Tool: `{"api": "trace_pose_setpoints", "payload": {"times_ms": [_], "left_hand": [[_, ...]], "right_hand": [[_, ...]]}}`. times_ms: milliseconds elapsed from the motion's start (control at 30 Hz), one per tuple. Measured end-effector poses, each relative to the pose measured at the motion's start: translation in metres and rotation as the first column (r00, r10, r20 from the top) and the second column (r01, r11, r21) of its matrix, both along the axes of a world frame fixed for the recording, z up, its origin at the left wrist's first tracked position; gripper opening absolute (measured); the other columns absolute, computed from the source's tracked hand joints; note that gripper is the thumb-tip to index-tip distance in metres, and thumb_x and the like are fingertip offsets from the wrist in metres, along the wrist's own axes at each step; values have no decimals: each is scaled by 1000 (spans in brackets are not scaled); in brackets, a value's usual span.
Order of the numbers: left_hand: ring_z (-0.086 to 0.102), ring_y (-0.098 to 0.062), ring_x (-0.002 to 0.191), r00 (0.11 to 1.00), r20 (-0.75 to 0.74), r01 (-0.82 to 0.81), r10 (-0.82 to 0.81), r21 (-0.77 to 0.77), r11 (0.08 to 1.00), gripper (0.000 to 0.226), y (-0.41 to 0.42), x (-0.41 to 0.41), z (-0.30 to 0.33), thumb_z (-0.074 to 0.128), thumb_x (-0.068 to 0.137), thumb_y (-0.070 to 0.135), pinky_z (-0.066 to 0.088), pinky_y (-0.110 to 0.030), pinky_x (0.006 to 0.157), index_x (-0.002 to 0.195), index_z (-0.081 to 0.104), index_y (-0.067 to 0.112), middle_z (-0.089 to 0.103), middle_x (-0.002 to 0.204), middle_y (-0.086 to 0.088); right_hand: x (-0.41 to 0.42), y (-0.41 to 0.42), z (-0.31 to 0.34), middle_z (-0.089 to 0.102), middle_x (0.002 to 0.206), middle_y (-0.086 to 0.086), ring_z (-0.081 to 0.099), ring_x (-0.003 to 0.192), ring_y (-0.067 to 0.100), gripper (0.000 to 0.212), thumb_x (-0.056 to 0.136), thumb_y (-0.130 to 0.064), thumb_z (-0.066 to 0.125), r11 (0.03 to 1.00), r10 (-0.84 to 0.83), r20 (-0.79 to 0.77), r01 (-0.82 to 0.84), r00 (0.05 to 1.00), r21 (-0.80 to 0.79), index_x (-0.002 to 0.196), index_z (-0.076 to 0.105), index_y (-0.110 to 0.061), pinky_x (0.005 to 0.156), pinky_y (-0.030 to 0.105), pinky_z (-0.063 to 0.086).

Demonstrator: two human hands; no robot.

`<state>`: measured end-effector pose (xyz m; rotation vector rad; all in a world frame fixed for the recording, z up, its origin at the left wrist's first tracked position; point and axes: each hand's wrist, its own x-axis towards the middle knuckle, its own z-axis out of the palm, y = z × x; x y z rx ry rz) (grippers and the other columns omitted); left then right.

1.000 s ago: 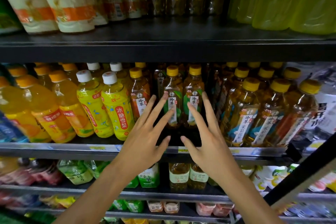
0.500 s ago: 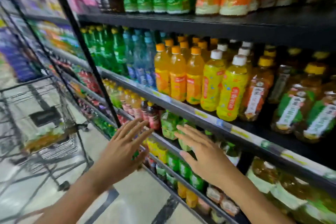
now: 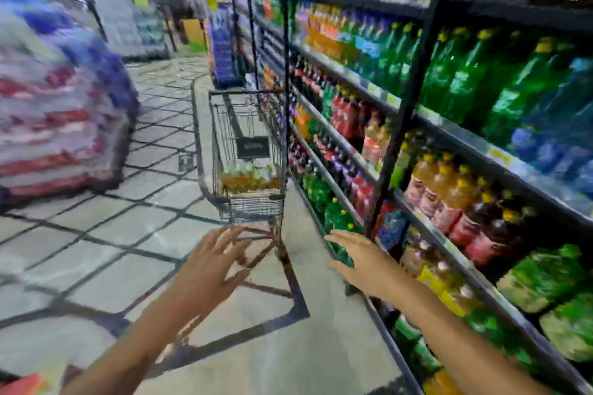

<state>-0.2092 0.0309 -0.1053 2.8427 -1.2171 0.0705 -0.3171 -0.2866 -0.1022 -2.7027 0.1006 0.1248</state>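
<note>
No writing is legible: the small black plaque (image 3: pixel 253 147) on the silver wire shopping cart (image 3: pixel 214 125) at frame centre and the paper bottle labels (image 3: pixel 426 200) at right are blurred.

Wire shopping cart (image 3: pixel 253 148), upright, on tiled floor (image 3: pixel 144 208)

Heavy motion blur across the whole frame, worst at the left and right edges. Even indoor light, colours saturated. Wide-angle bend on the shelf (image 3: pixel 401 102) lines; labels unreadable.
</note>
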Motion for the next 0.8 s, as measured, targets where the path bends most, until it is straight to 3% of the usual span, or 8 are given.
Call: {"api": "trace_pose_setpoints", "payload": {"times_ms": [133, 267, 367, 467, 633, 800], "left_hand": [[52, -40, 135, 994, -49, -101, 103, 34, 994, 78, 52, 55, -13, 15, 99, 69, 45, -58, 109, 137, 63, 20, 55, 148, -10], [49, -40, 138, 982, -114, -147, 152, 44, 988, 81, 68, 104, -32, 13, 98, 72, 42, -56, 111, 138, 62, 21, 53, 151, -9], [45, -38, 141, 971, -148, -181, 186, 48, 982, 77, 60, 145, -45, 18, 97, 72, 39, -53, 114, 141, 59, 24, 51, 153, -5], [39, -36, 146, 961, -180, -204, 209, 44, 978, 74, 38, 192, -51, 26, 93, 68, 34, -52, 119, 145, 55, 24, 47, 156, -3], [24, -32, 153, 938, -229, -258, 261, 47, 965, 83, -4, 279, -57, 19, 88, 71, 21, -46, 125, 153, 43, 25, 35, 163, -2], [25, -29, 153, 905, -296, -296, 306, 82, 952, 81, -32, 357, -73, 20, 88, 71, 24, -45, 125, 153, 42, 29, 35, 163, 0]], "right_hand": [[76, 33, -14, 27, 165, -8, 21, 152, 13, 69, 98, -52, 56, 999, 27, -85, -24, 996, 26, 157, 31, -24, 124, 32, 20], [140, 34, -26, 30, 163, -8, 26, 150, 13, 79, 91, -69, 50, 998, 33, -134, -25, 990, 65, 156, 32, -28, 123, 38, 25], [194, 27, -34, 35, 160, -4, 31, 148, 15, 66, 98, -53, 54, 995, 79, -137, -68, 987, 77, 154, 36, -24, 122, 34, 26], [257, 14, -47, 32, 162, -4, 29, 149, 15, 67, 97, -54, 55, 992, 77, -156, -60, 985, 110, 155, 34, -27, 122, 39, 26], [359, -11, -62, 33, 162, -3, 32, 148, 18, 65, 98, -49, 57, 980, 106, -196, -68, 975, 189, 155, 35, -26, 120, 39, 30], [448, -33, -78, 39, 158, 2, 39, 144, 20, 64, 98, -45, 61, 966, 101, -252, -34, 962, 255, 153, 39, -21, 115, 34, 33]]}}
